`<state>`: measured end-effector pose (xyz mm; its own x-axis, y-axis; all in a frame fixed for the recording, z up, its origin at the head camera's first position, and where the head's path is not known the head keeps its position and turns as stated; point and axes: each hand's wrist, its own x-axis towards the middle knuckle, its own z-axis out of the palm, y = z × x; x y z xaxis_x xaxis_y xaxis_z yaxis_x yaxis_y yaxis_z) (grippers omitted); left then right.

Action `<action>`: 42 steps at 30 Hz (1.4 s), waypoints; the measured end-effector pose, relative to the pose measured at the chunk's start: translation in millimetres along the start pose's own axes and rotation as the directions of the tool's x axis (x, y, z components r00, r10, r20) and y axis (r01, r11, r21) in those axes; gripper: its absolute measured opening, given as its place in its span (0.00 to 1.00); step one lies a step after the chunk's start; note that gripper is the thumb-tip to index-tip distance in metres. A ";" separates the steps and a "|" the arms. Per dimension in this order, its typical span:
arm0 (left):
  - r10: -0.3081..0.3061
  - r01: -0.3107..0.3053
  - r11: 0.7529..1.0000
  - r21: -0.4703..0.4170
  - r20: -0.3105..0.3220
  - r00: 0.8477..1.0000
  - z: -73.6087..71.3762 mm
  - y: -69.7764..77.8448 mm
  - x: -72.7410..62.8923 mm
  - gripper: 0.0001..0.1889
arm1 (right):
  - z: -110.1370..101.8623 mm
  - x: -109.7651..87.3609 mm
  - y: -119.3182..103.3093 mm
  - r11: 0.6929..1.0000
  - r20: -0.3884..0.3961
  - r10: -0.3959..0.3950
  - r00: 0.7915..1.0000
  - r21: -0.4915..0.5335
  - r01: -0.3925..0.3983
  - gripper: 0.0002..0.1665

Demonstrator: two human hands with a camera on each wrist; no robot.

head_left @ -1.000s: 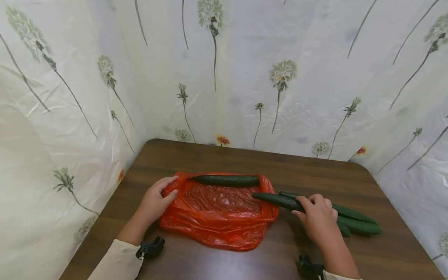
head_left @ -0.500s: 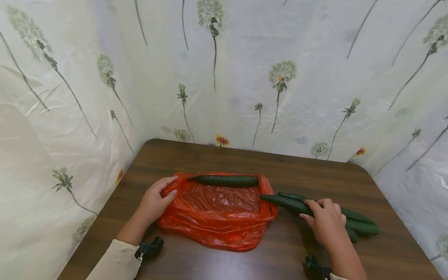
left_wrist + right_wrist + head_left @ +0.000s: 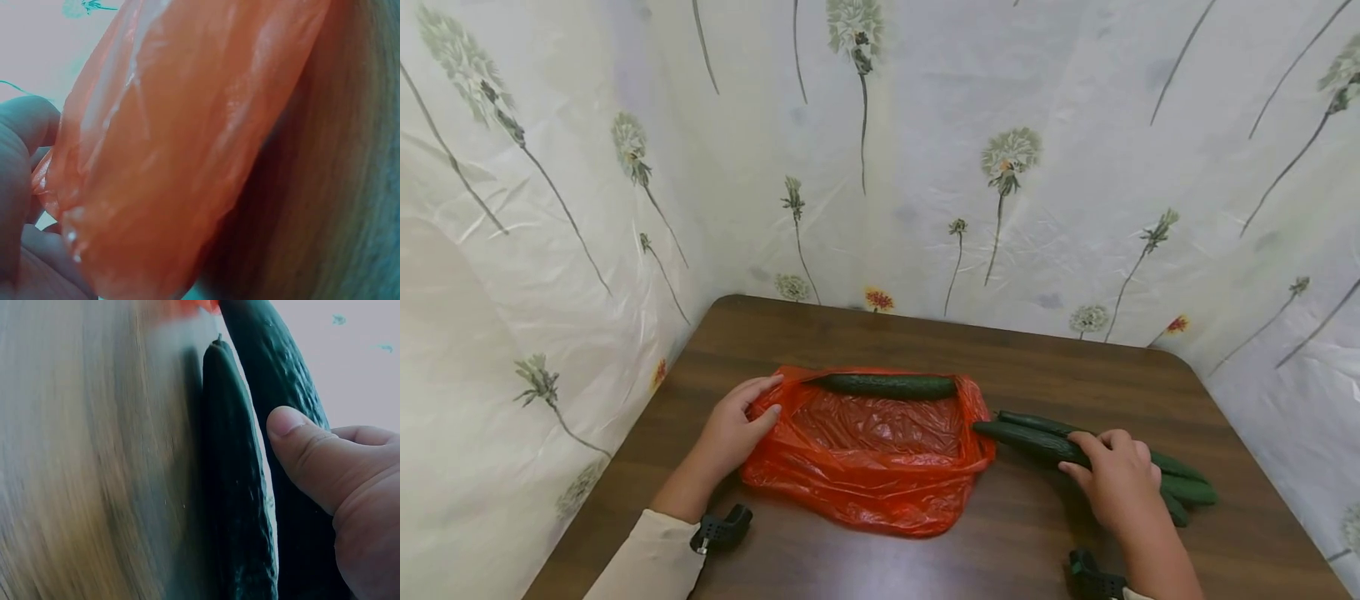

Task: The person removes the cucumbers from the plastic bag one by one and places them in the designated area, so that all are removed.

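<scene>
A red plastic bag (image 3: 857,492) lies on the table with its mouth spread, and a dark green cucumber (image 3: 887,386) rests along the far side inside it. My left hand (image 3: 730,433) pinches the bag's left edge between thumb and fingers, as the left wrist view also shows. With thumb and fingers round it, my right hand (image 3: 1116,479) holds another cucumber (image 3: 1030,439), whose tip is at the bag's right rim. More cucumbers (image 3: 1187,490) lie beneath and beyond that hand, partly hidden. In the right wrist view one cucumber (image 3: 231,456) lies beside the held one.
The brown wooden table (image 3: 820,333) has rounded far corners. Flower-printed sheeting (image 3: 917,167) hangs behind it and along both sides. A black wrist device (image 3: 722,529) sits on the left wrist, and another (image 3: 1093,577) on the right.
My right hand has moved right with its cucumber, drawing the tip back from over the bag's opening to the right rim. The left hand and bag stay put.
</scene>
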<state>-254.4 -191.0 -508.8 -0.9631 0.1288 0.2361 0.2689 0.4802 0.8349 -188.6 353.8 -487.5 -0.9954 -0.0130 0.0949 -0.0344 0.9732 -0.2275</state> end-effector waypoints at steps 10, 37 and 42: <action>-0.003 0.003 1.000 0.004 0.001 1.000 -0.1 -0.2 -0.8 0.25 | -3.8 0.0 13.3 0.999 0.025 0.040 0.999 -0.019 -0.039 0.32; 0.004 -0.004 1.000 -0.001 -0.001 1.000 0.1 -2.7 0.0 0.25 | -6.9 -7.7 37.6 0.997 0.095 0.071 0.993 -0.045 -0.067 0.39; -0.004 0.004 1.000 0.002 0.003 1.000 -0.1 -1.3 0.2 0.25 | -6.8 -10.7 40.9 0.997 0.077 0.061 0.995 -0.049 -0.057 0.38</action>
<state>-254.9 -191.7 -509.8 -0.9642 0.1299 0.2314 0.2653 0.4827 0.8346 -178.7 395.3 -491.3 -0.9996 0.0284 0.0057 0.0269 0.9824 -0.1849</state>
